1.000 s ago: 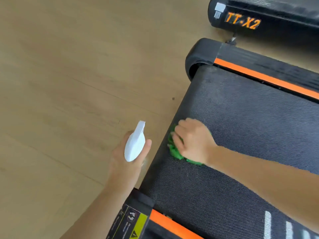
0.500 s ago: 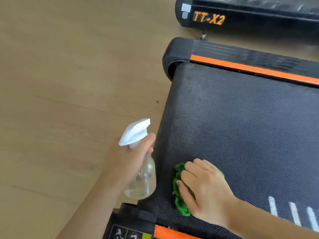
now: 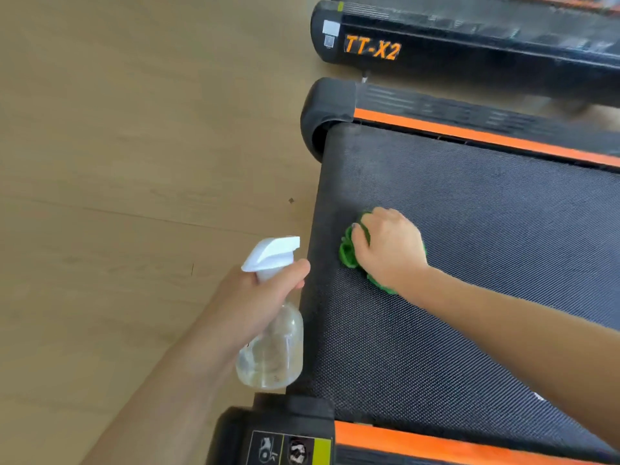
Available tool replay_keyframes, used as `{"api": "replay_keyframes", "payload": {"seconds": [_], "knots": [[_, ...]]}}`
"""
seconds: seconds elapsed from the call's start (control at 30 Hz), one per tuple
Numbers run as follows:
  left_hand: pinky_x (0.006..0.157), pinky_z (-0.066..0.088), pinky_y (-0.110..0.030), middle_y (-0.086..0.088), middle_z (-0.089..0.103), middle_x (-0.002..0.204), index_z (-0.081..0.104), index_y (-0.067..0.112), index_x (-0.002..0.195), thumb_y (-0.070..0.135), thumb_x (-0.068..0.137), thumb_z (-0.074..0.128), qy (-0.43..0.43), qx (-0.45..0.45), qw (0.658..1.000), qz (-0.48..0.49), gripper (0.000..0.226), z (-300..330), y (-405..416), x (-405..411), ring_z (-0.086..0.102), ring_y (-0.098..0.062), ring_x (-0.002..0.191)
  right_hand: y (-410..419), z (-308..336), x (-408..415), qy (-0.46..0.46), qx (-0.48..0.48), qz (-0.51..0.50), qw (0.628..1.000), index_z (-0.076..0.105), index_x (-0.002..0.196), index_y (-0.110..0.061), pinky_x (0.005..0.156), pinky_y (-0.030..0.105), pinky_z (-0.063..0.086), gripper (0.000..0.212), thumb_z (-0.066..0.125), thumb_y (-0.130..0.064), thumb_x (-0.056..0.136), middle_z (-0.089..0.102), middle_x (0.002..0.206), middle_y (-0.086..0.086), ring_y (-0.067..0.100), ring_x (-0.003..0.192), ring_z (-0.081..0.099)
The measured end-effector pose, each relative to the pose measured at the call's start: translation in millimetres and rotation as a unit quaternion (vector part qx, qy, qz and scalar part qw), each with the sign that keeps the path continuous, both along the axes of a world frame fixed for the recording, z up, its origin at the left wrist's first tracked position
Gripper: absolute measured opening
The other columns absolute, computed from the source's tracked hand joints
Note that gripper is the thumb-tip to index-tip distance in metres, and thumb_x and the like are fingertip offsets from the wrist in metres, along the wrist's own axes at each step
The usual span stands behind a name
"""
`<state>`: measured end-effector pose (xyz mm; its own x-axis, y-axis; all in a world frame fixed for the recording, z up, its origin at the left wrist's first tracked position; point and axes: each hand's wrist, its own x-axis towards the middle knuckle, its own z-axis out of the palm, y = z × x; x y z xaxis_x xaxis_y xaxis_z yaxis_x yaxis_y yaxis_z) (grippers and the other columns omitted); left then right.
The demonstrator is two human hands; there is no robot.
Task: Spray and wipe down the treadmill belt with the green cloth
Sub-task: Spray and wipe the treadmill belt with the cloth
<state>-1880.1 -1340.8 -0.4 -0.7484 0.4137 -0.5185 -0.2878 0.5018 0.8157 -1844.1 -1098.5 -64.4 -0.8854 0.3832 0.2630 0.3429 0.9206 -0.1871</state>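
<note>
treadmill belt (image 3: 469,229) on wood floor (image 3: 117,146), right hand (image 3: 389,250) grasping green cloth (image 3: 349,251), left hand (image 3: 255,297) gripping spray bottle (image 3: 271,350)

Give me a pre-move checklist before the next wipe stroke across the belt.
1. Green cloth under right hand, on the treadmill belt: ok.
2. Cloth bunched, not spread flat: not ok.
3. Spray bottle gripped in left hand, off the belt: ok.
4. Liquid left in bottle: cannot tell.
5. Belt ahead of the cloth free of objects: ok.
6. Belt wet from spray: cannot tell.
</note>
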Motion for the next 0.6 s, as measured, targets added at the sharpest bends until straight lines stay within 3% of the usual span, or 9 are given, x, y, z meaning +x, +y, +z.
{"api": "replay_keyframes", "payload": {"seconds": [0.07, 0.13, 0.2, 0.33, 0.5, 0.6], "knots": [[0.073, 0.050, -0.029, 0.004, 0.075, 0.092, 0.080, 0.027, 0.088, 0.053, 0.090, 0.067, -0.007, -0.006, 1.000, -0.016, 0.028, -3, -3, 0, 0.067, -0.017, 0.079, -27, 0, 41, -0.003, -0.009, 0.066, 0.998, 0.053, 0.071, -0.017, 0.064, 0.029, 0.034, 0.034, 0.041, -0.035, 0.097, 0.046, 0.074, -0.006, 0.019, 0.070, 0.045], [0.077, 0.051, -0.030, 0.007, 0.078, 0.095, 0.080, 0.027, 0.087, 0.053, 0.090, 0.066, -0.023, -0.002, 1.000, -0.009, 0.030, -6, -6, 2, 0.070, -0.021, 0.092, -43, -2, 66, 0.002, -0.003, 0.102, 0.995, 0.053, 0.070, -0.018, 0.064, 0.029, 0.035, 0.035, 0.041, -0.034, 0.098, 0.046, 0.073, -0.007, 0.016, 0.068, 0.042], [0.083, 0.053, -0.033, 0.013, 0.079, 0.089, 0.079, 0.022, 0.085, 0.051, 0.091, 0.066, -0.029, -0.001, 1.000, 0.010, 0.032, -9, -7, 2, 0.069, -0.018, 0.089, -45, -6, 71, 0.010, 0.009, 0.097, 0.995, 0.052, 0.069, -0.019, 0.065, 0.031, 0.039, 0.035, 0.040, -0.034, 0.098, 0.046, 0.072, -0.007, 0.017, 0.068, 0.042], [0.078, 0.054, -0.036, 0.004, 0.075, 0.074, 0.073, 0.018, 0.067, 0.051, 0.087, 0.068, -0.026, -0.003, 0.998, 0.049, 0.039, -14, -6, -2, 0.065, -0.020, 0.071, -44, -8, 68, 0.022, 0.016, 0.090, 0.996, 0.049, 0.068, -0.019, 0.065, 0.034, 0.042, 0.036, 0.040, -0.034, 0.099, 0.045, 0.071, -0.006, 0.018, 0.067, 0.042], [0.081, 0.054, -0.037, 0.009, 0.080, 0.082, 0.075, 0.022, 0.075, 0.045, 0.088, 0.071, -0.029, 0.010, 0.997, 0.069, 0.026, -13, -12, -6, 0.067, -0.018, 0.078, -43, -10, 68, 0.029, 0.022, 0.090, 0.995, 0.050, 0.068, -0.018, 0.066, 0.035, 0.043, 0.036, 0.040, -0.034, 0.099, 0.047, 0.072, -0.005, 0.018, 0.067, 0.042], [0.084, 0.057, -0.041, 0.000, 0.080, 0.083, 0.073, 0.021, 0.071, 0.052, 0.081, 0.072, -0.042, 0.002, 0.996, 0.072, 0.032, -13, -19, -5, 0.069, -0.024, 0.078, -44, -10, 68, 0.036, 0.026, 0.089, 0.995, 0.051, 0.068, -0.018, 0.065, 0.033, 0.042, 0.037, 0.040, -0.034, 0.099, 0.047, 0.071, -0.005, 0.018, 0.068, 0.043]]}}
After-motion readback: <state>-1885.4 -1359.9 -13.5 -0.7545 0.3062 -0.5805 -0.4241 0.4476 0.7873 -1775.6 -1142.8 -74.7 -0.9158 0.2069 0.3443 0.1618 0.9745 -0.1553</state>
